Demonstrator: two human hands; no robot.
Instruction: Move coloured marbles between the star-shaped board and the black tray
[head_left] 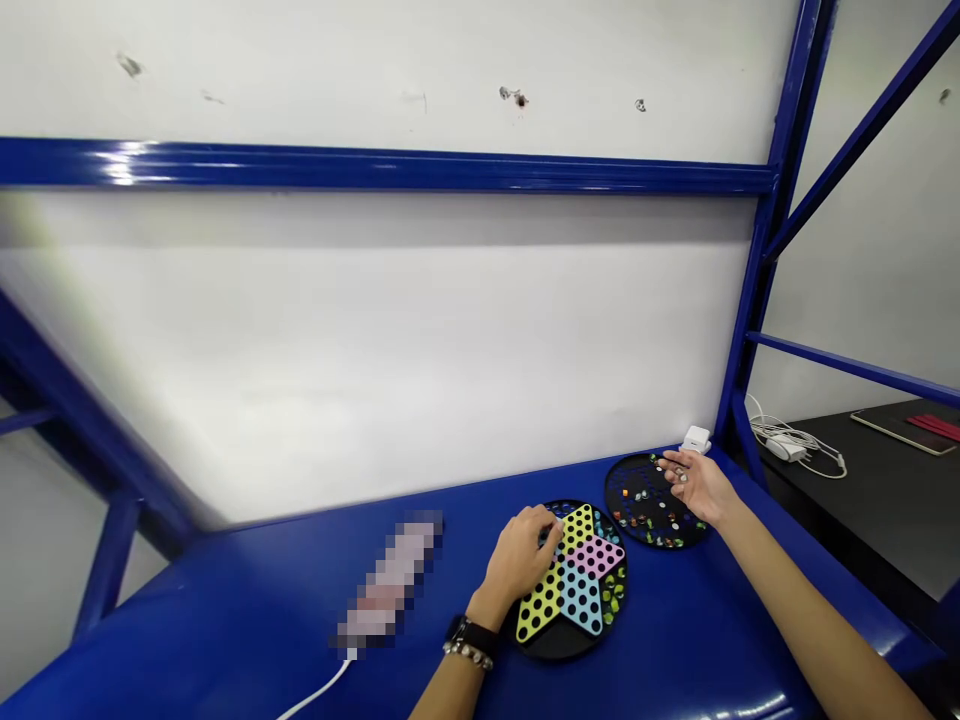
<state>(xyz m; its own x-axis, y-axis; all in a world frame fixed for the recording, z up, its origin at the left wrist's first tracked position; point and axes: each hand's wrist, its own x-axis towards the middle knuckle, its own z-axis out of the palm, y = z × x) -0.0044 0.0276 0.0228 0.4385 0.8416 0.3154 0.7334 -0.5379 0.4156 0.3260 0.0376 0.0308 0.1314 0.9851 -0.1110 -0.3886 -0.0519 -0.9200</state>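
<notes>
A star-patterned Chinese checkers board [581, 585] with yellow, pink and light blue points lies in a round black tray. Green marbles [613, 592] fill its right side pocket, and blue ones show farther back. My left hand [525, 550] rests over the board's left part with fingers curled; whatever is at its fingertips is too small to name. Above a second round black tray [619, 485], my right hand [697, 485] is raised with fingers bent around what looks like a small pale marble [682, 477]. Loose marbles of several colours [649, 522] are scattered in that tray.
A blurred-out flat object [394, 580] with a white cable lies on the blue table [247, 600] to the left. Behind the far tray is a white charger [697, 439]. Blue metal frame bars [375, 168] surround the table; a dark side table [885, 490] holds cables.
</notes>
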